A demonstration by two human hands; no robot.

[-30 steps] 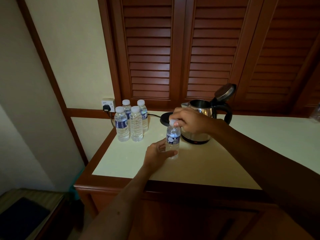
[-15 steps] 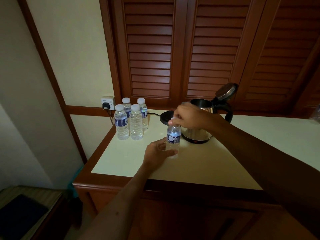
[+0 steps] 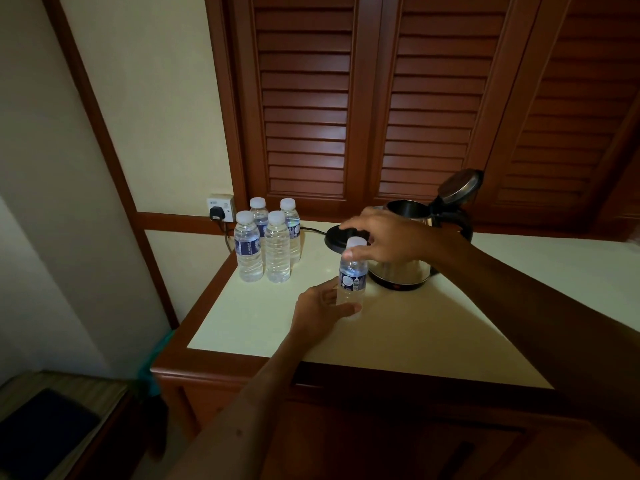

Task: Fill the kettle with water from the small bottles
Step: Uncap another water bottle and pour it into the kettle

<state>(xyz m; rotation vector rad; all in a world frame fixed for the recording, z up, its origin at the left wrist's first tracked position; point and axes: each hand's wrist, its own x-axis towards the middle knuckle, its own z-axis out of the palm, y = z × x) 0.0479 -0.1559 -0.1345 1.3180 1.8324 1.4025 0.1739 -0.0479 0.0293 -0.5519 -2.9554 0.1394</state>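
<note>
Left hand (image 3: 323, 306) grips the lower body of a bottle (image 3: 352, 278), fingers and thumb curled round it; the bottle stands upright on the counter (image 3: 433, 327), near its middle and just in front of the kettle (image 3: 401, 268). Right hand (image 3: 384, 239) is above the same bottle, thumb and fingers curled about the white cap (image 3: 356, 242) and pinching it; the cap sits on the neck (whether it is loosened cannot be told).

Kettle: steel body, upright on the counter directly behind the held bottle, partly hidden by the right hand. Its lid (image 3: 460, 186) is tipped up and back, leaving the mouth uncovered. The black handle (image 3: 462, 226) faces right. A black round base (image 3: 341, 237) lies just to the kettle's left, apart from it, with a cord (image 3: 311, 230) running left behind the bottles.

Spare bottles (image 3: 266, 244): four, capped, upright, grouped close together at the counter's back left corner, well apart from the held one. All appear full of clear water.

Wall socket (image 3: 221, 207) with a black plug (image 3: 215, 214) is mounted just beyond that corner. Louvred wooden doors (image 3: 363, 98) stand behind the counter.
</note>
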